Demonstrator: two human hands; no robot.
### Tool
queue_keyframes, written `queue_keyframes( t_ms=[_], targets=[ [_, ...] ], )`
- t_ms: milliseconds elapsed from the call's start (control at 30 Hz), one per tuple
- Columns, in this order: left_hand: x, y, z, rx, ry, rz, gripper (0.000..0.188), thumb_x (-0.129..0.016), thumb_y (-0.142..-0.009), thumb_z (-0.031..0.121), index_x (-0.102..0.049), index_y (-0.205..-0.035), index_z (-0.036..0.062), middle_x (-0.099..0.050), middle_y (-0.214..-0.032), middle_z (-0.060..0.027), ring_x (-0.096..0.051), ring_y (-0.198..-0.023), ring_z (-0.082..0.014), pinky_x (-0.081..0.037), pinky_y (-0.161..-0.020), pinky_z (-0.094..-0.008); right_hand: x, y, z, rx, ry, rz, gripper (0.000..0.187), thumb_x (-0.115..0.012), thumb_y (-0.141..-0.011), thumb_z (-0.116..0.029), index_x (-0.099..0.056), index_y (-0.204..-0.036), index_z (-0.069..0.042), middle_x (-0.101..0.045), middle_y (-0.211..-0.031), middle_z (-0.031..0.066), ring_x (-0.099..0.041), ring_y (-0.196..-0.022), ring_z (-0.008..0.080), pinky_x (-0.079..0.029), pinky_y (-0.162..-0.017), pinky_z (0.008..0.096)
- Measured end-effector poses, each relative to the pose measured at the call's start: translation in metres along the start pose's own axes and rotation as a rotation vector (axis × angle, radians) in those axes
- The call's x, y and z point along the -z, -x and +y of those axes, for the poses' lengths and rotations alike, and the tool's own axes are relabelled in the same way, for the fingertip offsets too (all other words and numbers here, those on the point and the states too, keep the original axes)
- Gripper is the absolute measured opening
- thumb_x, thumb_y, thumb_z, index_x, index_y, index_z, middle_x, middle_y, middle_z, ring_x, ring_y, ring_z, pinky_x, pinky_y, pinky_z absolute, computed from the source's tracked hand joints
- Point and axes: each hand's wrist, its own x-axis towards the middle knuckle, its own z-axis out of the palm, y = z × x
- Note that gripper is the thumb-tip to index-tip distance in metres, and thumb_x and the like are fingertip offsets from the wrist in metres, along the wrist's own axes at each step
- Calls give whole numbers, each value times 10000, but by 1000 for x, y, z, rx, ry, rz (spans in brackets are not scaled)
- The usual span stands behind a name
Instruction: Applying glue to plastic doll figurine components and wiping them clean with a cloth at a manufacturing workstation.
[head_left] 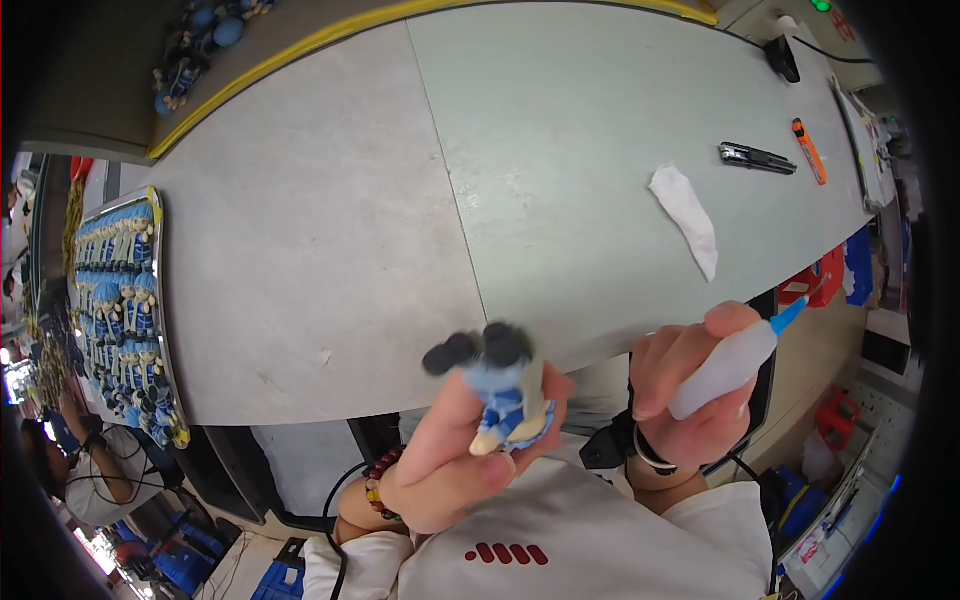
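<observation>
Just past the near edge of the table, my left hand (440,480) is closed around a small doll figurine (510,405). It has a blue outfit, pale parts and two dark rounded ends that point away from me. The figurine's dark ends look slightly blurred. To the right, my right hand (690,390) wraps round a white squeeze bottle (728,368) with a blue pointed nozzle, tilted up to the right. The nozzle tip is apart from the figurine.
A tray (172,340) of several similar blue figurines stands at the left. More figurines (190,60) lie on a ledge beyond the yellow edging. On the grey table (320,220) lie a crumpled white cloth (688,215), a black tool (757,158) and an orange cutter (810,152). Another person (110,465) sits far left.
</observation>
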Motion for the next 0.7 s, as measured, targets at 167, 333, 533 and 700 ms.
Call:
queue_keyframes(
  t_ms=[167, 333, 533, 700],
  targets=[
    [3, 2, 1, -1, -67, -39, 293, -532, -686, 239, -412, -839, 20, -419, -645, -84, -372, -473, -127, -276, -436, -249, -2, 2, 4, 24, -116, 111, 578, -444, -761, -493, -315, -1048, -9, -492, -464, 70, -402, -369, 116, -312, -368, 226],
    [9, 3, -5, -69, -125, -107, 261, -534, -693, 206, -381, -822, 40, -408, -664, -77, -346, -489, -117, -274, -456, -243, -1, 4, 1, 48, -33, 20, 544, -425, -773, -487, -310, -1033, -23, -491, -463, 48, -390, -373, 105, -298, -374, 217],
    [18, 4, -2, -84, 33, -364, 318, -310, -601, -64, -361, -905, 15, -427, -898, -114, -422, -764, -192, -353, -690, -290, -2, 6, 2, 71, -101, -22, 490, -514, -766, -391, -326, -1023, -18, -518, -494, 61, -412, -386, 101, -293, -385, 191],
    [13, 8, -1, -114, -44, -249, 249, -331, -602, -35, -385, -842, 2, -403, -861, -124, -409, -757, -211, -323, -602, -310, 6, -3, 6, 181, -153, -250, 379, -450, -806, -321, -338, -1048, -51, -457, -503, -5, -368, -411, 71, -261, -369, 181]
  ],
)
